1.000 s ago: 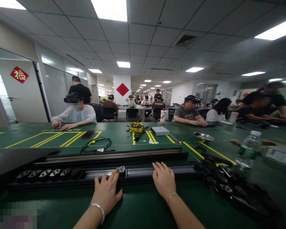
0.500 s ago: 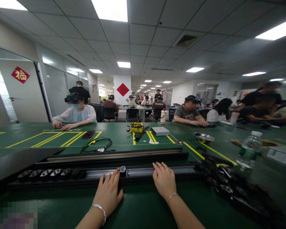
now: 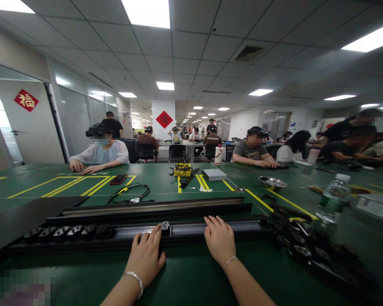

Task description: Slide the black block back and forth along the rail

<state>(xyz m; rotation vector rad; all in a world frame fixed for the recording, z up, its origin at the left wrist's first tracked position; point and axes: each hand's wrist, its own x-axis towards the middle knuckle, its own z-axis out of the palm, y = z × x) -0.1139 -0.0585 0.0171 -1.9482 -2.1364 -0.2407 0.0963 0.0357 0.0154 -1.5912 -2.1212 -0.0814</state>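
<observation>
A long black rail with a silvery channel [image 3: 191,229] lies crosswise in front of me. In the channel sits a small dark block with a grey top [image 3: 166,227]. My left hand [image 3: 146,254] rests flat over the rail's near edge, fingers stretched out, the fingertips beside the block's left side; I cannot tell whether they touch it. To the right of the block, my right hand [image 3: 220,238] lies on the rail with its fingers out and nothing in them. Several black socket-like modules [image 3: 62,231] stand in a row at the rail's left end.
A second black rail [image 3: 153,208] lies just behind. To the right are a heap of dark modules [image 3: 306,246], a water bottle [image 3: 334,199] and a metal bowl [image 3: 272,182]. Farther off are a coiled cable [image 3: 130,193] and a phone [image 3: 118,179]. People sit across the green table [image 3: 83,276].
The small block looks shifted very slightly to the right, with the left fingertips beside it. Both hands otherwise keep their places.
</observation>
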